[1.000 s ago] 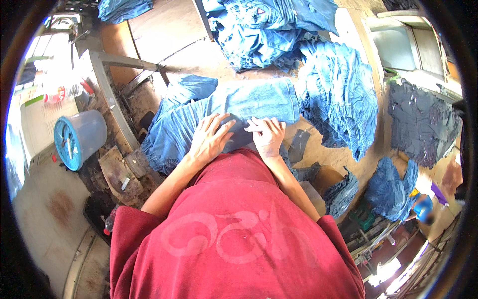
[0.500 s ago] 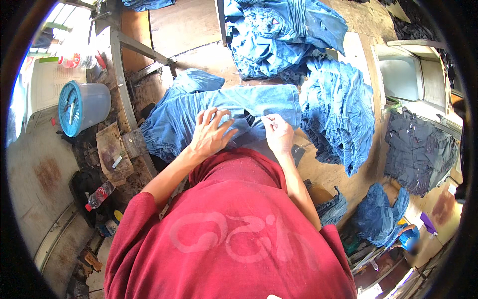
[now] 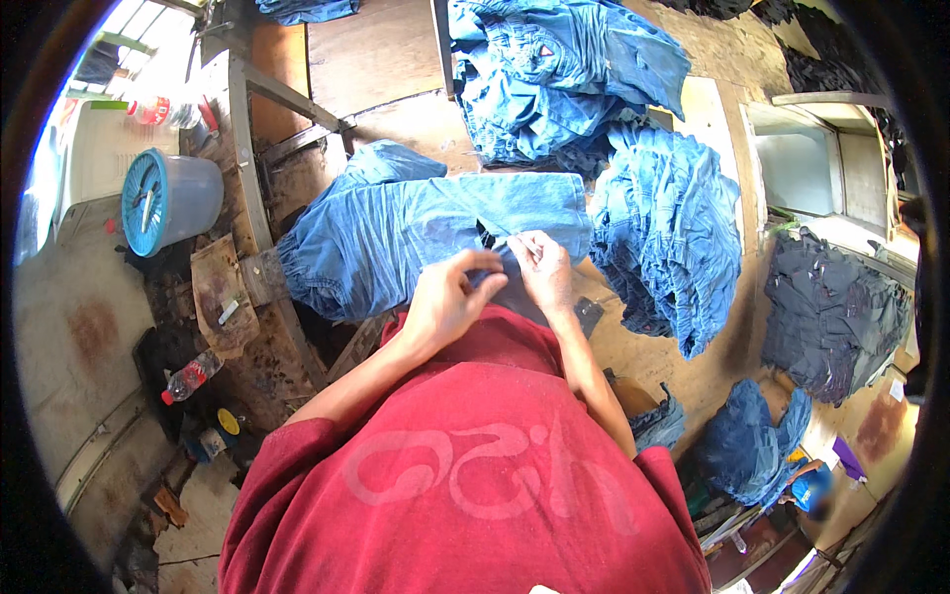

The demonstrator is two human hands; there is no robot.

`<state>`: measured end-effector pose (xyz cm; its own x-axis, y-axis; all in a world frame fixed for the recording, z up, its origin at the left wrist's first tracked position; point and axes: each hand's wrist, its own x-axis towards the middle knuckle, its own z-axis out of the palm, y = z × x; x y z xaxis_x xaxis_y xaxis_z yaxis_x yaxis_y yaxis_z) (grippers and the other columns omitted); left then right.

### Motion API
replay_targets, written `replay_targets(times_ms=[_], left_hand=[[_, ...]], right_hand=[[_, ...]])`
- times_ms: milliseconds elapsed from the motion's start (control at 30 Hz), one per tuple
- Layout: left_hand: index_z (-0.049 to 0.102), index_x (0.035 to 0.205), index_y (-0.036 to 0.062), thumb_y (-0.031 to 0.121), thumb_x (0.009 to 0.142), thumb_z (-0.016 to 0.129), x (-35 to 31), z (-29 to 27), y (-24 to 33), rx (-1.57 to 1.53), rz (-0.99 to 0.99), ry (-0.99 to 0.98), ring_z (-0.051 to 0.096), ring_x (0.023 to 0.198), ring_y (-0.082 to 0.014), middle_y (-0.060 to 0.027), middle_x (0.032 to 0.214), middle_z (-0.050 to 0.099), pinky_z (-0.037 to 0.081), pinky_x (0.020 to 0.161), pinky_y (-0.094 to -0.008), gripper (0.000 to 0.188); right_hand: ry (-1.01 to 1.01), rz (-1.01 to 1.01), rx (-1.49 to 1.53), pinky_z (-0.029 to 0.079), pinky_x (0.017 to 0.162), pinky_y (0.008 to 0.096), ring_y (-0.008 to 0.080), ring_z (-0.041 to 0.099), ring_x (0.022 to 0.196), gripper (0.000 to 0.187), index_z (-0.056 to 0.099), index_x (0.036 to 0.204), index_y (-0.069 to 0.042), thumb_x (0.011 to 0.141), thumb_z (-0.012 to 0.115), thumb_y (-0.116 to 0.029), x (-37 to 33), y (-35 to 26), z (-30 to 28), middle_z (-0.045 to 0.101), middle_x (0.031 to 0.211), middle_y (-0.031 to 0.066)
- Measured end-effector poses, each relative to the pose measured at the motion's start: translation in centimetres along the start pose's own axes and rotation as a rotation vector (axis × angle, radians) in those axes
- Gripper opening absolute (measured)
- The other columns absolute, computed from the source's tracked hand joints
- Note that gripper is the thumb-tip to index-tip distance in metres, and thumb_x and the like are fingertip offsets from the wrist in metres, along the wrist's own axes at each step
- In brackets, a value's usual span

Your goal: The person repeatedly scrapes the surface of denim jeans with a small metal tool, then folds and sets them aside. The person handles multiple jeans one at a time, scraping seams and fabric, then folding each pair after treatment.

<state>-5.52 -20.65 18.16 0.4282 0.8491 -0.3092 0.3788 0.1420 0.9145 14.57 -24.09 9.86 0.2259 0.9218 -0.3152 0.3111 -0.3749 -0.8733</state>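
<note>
A pair of blue jeans (image 3: 386, 238) lies crosswise in front of me, one leg stretched flat to the right and its gathered end at the left. Just below its near edge is my left hand (image 3: 450, 305), fingers curved and thumb apart, slightly blurred, with nothing visible in it. Close beside it, my right hand (image 3: 546, 277) is pinched at the near edge of the leg. Whatever lies between those fingertips is too small to make out. A small black patch (image 3: 485, 235) shows on the denim by the fingertips.
Stacked blue jeans (image 3: 569, 84) rise beyond the work, with another denim pile (image 3: 668, 233) at the right. Farther right lie dark garments (image 3: 836, 317). At the left are a lidded plastic bucket (image 3: 193, 203), a metal frame (image 3: 242, 148) and a plastic bottle (image 3: 193, 376).
My left hand has come off the denim, moving right and nearer to me, toward the right hand. The right hand stays pinched, shifted slightly left.
</note>
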Motion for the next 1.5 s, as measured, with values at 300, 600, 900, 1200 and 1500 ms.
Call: replay_targets(times_ms=[300,600,900,1200,1500], left_hand=[[0.066,0.131,-0.0032,0.014,0.098,0.08,2.3,1.3,-2.8,-0.383,-0.34,-0.046,0.064,0.066,-0.0094,-0.0087,0.097,0.074,0.055,0.06,-0.0269,0.04],[0.066,0.11,0.0086,0.023,0.105,0.071,0.3,0.3,-2.2,-0.713,-0.641,-0.009,0.044,0.046,-0.0065,0.0028,0.069,0.058,0.045,0.05,-0.0249,0.015],[0.063,0.107,0.0115,0.028,0.11,0.065,0.0,0.5,-3.6,-0.767,-0.588,-0.082,0.036,0.048,-0.0035,0.005,0.075,0.061,0.046,0.058,-0.0255,0.016],[0.065,0.11,0.008,0.026,0.11,0.064,0.1,-0.6,-3.7,-0.792,-0.643,-0.098,0.039,0.05,-0.0032,-0.0029,0.1,0.077,0.046,0.057,-0.0257,0.018],[0.071,0.106,0.0101,0.018,0.107,0.069,1.1,0.2,-3.7,-0.628,-0.536,-0.126,0.064,0.064,-0.0059,0.0009,0.09,0.074,0.048,0.051,-0.0231,0.008]], right_hand=[[0.067,-0.031,-0.073,0.051,0.061,0.0355,0.0179,0.069,0.064,0.028,0.074,0.1,0.0,0.102,0.075,-0.027,-0.5,-2.7,-0.4,0.074,0.075,0.0138],[-0.124,0.133,-0.233,0.052,0.06,0.0409,0.0247,0.073,0.062,0.046,0.073,0.09,-0.001,0.104,0.071,-0.045,-1.6,-4.7,-0.2,0.07,0.067,0.0144],[-0.029,0.006,0.007,0.05,0.058,0.0364,0.018,0.072,0.062,0.028,0.073,0.1,0.001,0.107,0.068,-0.026,-1.9,-3.1,-0.2,0.071,0.073,0.0112],[-0.041,0.007,-0.078,0.048,0.063,0.0337,0.0149,0.059,0.065,0.029,0.075,0.104,0.0,0.106,0.07,-0.028,-1.9,-2.4,-0.7,0.067,0.074,0.0113],[-0.085,0.061,0.036,0.053,0.065,0.0319,0.0115,0.069,0.07,0.021,0.075,0.111,-0.001,0.103,0.073,-0.02,-4.4,-5.5,-0.8,0.075,0.079,0.0075]])
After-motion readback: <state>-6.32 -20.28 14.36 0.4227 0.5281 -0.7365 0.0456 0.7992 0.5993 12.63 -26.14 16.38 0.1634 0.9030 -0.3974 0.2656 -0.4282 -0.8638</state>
